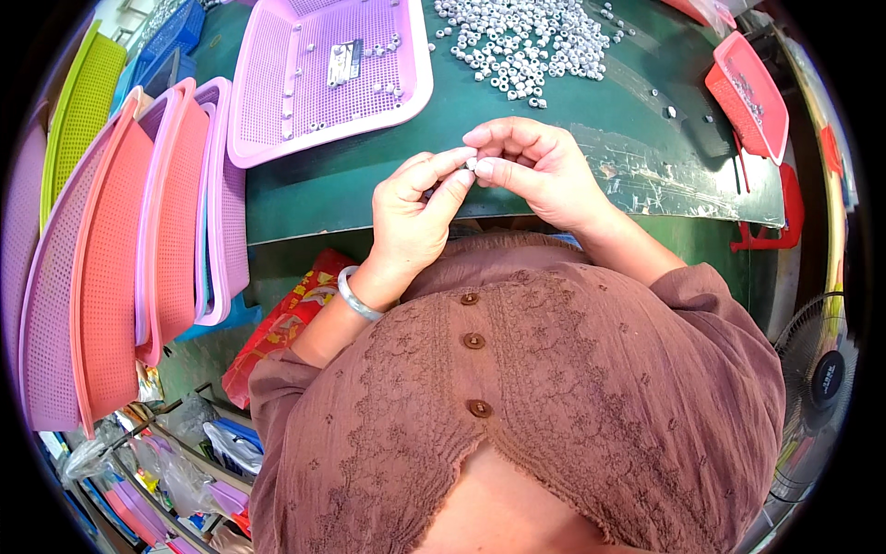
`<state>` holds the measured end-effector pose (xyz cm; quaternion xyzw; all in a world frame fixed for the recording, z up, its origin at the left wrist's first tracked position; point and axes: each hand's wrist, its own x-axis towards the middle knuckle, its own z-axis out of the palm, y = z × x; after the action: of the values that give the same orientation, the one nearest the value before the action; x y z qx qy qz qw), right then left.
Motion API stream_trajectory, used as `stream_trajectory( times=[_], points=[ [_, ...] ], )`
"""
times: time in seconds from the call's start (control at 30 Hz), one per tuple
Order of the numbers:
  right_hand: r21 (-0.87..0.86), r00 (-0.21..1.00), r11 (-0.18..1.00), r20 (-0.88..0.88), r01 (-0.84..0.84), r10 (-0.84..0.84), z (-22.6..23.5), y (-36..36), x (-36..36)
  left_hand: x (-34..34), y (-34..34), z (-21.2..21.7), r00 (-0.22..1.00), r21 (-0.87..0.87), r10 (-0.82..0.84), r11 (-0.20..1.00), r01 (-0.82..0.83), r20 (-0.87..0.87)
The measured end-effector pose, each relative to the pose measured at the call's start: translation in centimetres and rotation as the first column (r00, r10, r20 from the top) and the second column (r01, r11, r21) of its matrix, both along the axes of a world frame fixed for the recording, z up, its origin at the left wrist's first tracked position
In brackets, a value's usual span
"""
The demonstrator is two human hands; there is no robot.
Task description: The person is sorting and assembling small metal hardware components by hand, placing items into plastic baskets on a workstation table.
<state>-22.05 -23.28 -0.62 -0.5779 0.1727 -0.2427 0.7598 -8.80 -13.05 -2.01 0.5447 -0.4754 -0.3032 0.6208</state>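
Brown blouse (554, 388); small white bead (471, 164) between both hands' fingertips (461, 155).

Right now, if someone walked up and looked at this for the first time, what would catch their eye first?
Probably the two hands meeting at the centre: the left hand and right hand pinch a tiny white bead between their fingertips above the dark green table. Behind them lies a heap of small white beads, with a lilac perforated tray to its left. Pink and purple trays stand stacked on edge at the far left.
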Motion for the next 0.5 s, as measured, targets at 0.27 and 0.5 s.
stream_trajectory(
  times=[0.27, 0.5],
  points=[
    [-0.105, 0.998, 0.993, 0.044, 0.047, -0.042, -0.1, 0.7, 0.5, -0.1, 0.7, 0.2, 0.986, 0.019, -0.018, 1.000, 0.021, -0.165],
    [-0.360, 0.999, 0.932, 0.007, 0.040, -0.041, 0.4, 1.3, 0.9, 2.4, 5.5, 1.1, 0.791, 0.138, -0.024, 0.981, 0.136, -0.611]
  ],
)
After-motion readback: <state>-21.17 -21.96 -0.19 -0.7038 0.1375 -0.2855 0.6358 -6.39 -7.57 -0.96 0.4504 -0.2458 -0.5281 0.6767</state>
